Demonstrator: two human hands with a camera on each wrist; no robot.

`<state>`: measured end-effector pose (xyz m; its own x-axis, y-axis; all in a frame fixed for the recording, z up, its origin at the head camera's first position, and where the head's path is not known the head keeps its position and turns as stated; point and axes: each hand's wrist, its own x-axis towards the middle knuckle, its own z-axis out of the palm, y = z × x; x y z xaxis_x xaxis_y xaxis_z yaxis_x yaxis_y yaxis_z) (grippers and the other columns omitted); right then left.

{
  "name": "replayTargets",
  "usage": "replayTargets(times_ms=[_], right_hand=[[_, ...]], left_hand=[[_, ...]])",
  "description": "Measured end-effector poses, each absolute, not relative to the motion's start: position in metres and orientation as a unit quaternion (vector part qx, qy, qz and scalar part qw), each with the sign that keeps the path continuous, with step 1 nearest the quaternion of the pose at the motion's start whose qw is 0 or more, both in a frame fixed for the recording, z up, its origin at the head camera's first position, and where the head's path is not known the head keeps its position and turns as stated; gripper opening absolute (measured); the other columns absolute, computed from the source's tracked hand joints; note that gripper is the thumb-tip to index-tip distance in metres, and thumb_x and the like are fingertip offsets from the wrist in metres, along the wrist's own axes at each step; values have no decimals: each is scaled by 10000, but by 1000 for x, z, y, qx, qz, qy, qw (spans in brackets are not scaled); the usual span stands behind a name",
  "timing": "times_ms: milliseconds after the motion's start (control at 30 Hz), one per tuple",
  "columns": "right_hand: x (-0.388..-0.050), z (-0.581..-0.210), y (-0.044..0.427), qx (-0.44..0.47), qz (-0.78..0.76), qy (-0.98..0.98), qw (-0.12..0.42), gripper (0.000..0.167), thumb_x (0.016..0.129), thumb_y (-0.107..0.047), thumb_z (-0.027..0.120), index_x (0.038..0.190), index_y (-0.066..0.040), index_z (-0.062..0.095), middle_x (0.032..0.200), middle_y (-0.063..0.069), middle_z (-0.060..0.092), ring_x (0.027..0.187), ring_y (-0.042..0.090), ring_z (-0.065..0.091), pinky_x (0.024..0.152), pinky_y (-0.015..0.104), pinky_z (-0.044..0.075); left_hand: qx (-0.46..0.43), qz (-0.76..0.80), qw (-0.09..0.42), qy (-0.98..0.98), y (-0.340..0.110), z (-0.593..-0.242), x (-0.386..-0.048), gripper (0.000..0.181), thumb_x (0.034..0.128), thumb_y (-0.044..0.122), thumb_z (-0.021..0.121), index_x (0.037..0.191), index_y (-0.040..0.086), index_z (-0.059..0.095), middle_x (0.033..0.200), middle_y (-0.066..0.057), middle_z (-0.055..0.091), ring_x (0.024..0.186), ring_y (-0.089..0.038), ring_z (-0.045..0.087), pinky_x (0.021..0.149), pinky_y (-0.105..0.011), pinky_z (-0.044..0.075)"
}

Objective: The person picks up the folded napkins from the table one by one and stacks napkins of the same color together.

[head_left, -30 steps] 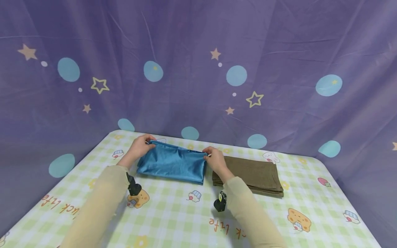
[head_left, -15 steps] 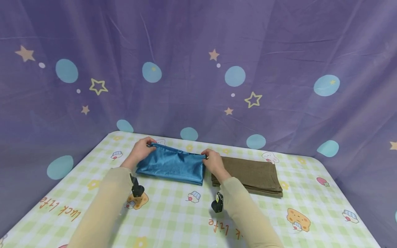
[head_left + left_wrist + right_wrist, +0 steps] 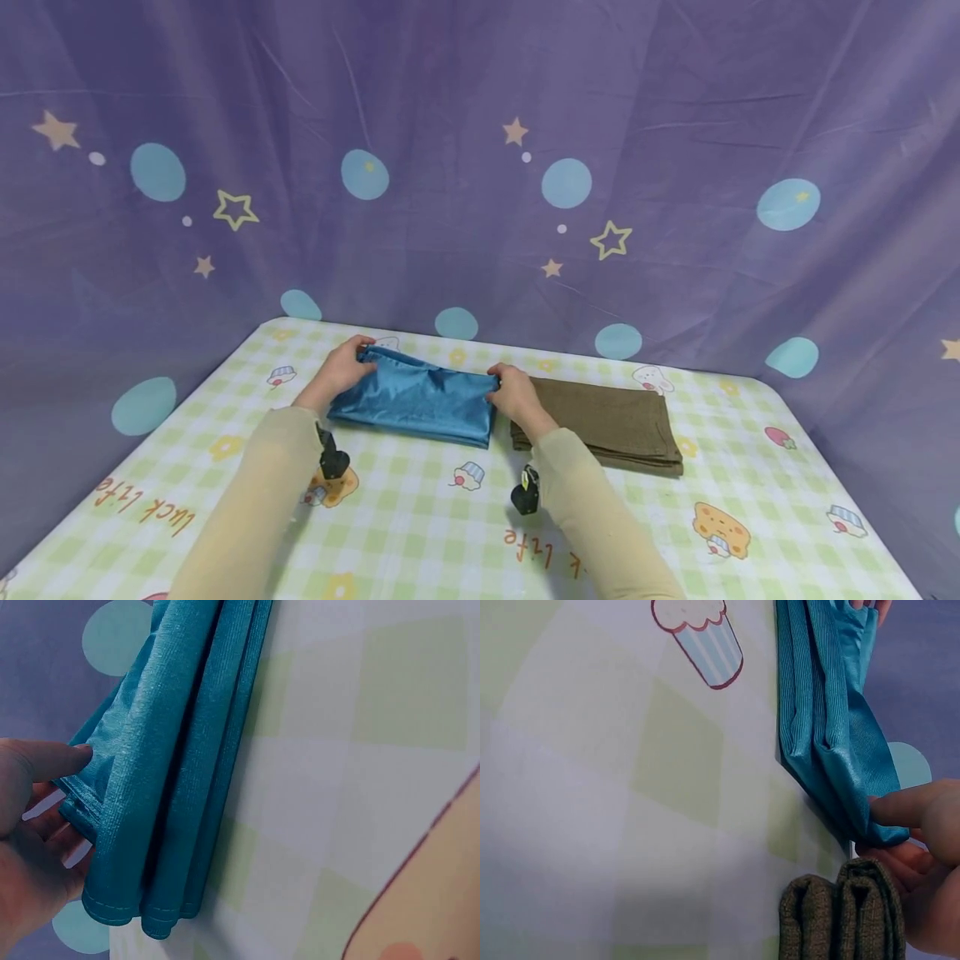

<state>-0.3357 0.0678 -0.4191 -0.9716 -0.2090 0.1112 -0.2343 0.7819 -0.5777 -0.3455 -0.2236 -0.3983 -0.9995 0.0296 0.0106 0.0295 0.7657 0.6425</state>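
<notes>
A shiny blue cloth [image 3: 416, 400], folded into several layers, lies on the left half of the table. At its far left corner is my left hand [image 3: 341, 367], with the thumb [image 3: 64, 759] on the near side and the other fingers partly hidden behind the cloth. My right hand [image 3: 516, 393] pinches the far right corner; in the right wrist view its thumb [image 3: 907, 806] presses on the blue fabric, fingers underneath. Just right of this hand lies a folded brown cloth [image 3: 607, 421], its thick layered edge showing close below the fingers in the right wrist view.
A checked tablecloth [image 3: 420, 533] with printed cupcakes, biscuits and lettering covers the table. Behind the table hangs a purple curtain [image 3: 465, 233] with stars and blue spots. A small black device [image 3: 333, 460] is strapped at the left wrist, and another [image 3: 525, 493] at the right.
Both hands have come down slightly with the far edge of the blue cloth. The left thumb and forefinger look a little wider apart. The brown cloth has not moved.
</notes>
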Motion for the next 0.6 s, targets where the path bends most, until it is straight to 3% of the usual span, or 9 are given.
replayTargets(times_ms=[333,600], right_hand=[[-332,-418,68,115,306,-945,-6,457,814,-87,668,1247,-28,536,1245,153,547,1129,297,527,915,393,447],[-330,-416,72,114,321,-940,-15,480,818,-87,663,1266,-5,511,1231,168,550,1091,298,547,877,387,469]], left_hand=[[22,322,16,946,-225,-400,-346,626,875,117,570,1398,-32,260,1345,-301,354,1211,-433,372,946,-517,373],[42,308,4,950,-232,-401,-346,625,847,108,593,1374,-60,302,1306,-306,402,1186,-438,397,946,-518,372]])
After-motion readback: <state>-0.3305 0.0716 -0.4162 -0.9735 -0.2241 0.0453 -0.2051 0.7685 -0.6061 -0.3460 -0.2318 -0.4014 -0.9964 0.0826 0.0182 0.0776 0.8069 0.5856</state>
